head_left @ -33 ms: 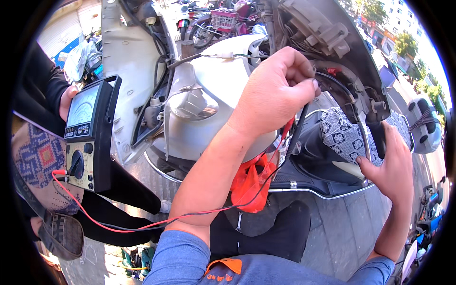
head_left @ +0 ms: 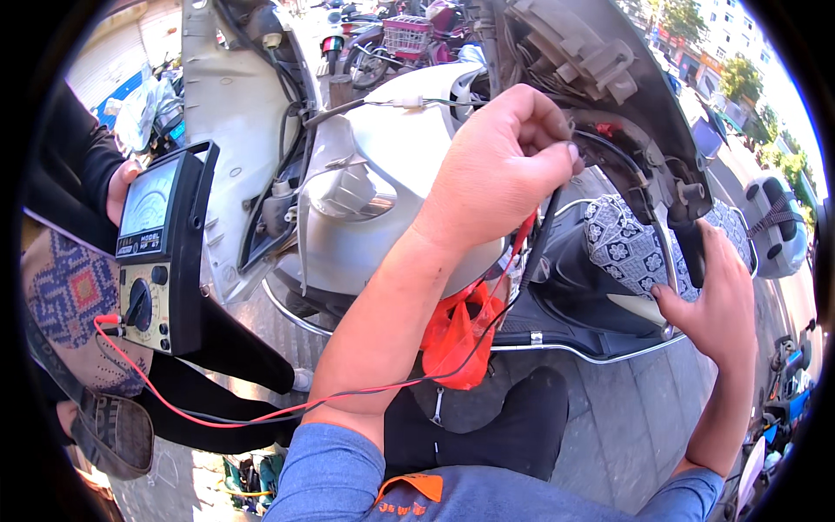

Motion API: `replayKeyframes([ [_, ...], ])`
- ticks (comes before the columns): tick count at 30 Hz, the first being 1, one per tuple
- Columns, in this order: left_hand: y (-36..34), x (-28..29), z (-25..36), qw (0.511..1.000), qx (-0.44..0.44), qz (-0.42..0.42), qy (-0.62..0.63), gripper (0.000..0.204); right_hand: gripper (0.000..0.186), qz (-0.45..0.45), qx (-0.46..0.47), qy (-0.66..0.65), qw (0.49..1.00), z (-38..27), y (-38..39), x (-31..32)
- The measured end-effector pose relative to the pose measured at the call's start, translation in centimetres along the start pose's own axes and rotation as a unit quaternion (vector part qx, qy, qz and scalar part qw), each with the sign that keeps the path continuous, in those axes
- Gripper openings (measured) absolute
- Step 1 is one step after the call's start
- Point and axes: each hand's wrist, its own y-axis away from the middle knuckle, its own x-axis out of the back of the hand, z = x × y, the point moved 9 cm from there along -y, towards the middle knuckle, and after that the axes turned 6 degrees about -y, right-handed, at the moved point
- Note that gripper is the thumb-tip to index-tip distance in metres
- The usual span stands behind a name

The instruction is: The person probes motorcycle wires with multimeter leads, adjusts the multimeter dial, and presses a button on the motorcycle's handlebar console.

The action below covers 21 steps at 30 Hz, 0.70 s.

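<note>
Probe leads (head_left: pixel 487 331) — one red, one black — run from the meter (head_left: pixel 156 252) at the left of the frame, sag across my lap and climb past an orange bag (head_left: pixel 457 335) to my left hand (head_left: pixel 504 165), raised at centre frame against the stripped front of a white scooter (head_left: pixel 383 174). My fingers there are pinched together on the top ends of the leads, thumb against fingertips, pressing them toward the dark wiring inside the opened front panel (head_left: pixel 600 78); the exact contact point is hidden behind my knuckles. My right hand (head_left: pixel 713 304) sits lower at the right, fingers curled shut around the black handlebar grip (head_left: pixel 691 252), just beside a patterned blue-and-white seat cover (head_left: pixel 626 248). The meter is held upright by another person's hand (head_left: pixel 117 187) in a dark sleeve, its dial face turned my way, the red plug seated at its lower left corner. The scooter's black footboard (head_left: pixel 565 304) lies between my two arms, with a chrome rail curving along its near edge. More parked scooters (head_left: pixel 391 35) stand in the sun beyond — well apart from us, up the paved street.
</note>
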Motion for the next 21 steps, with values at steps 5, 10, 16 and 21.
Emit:
replayKeyframes([
  [5, -0.1, 0.3, -0.1, 1.000, 0.006, 0.010, 0.017, 0.017, 0.088, -0.005, -0.007, -0.042, 0.999, 0.5, -0.7, -0.2],
  [10, -0.1, 0.5, -0.2, 1.000, 0.008, 0.009, 0.023, 0.019, 0.060, -0.005, 0.015, -0.093, 0.996, 2.2, -2.4, -1.3],
  [16, 0.1, 1.0, 0.1, 0.995, -0.019, 0.039, -0.086, 0.021, 0.046, 0.015, 0.081, -0.155, 0.985, 4.0, -3.6, -2.8],
  [21, 0.4, 0.3, 1.1, 0.995, -0.033, 0.033, -0.083, 0.019, 0.073, 0.057, 0.067, -0.090, 0.992, 8.6, -1.7, -4.0],
])
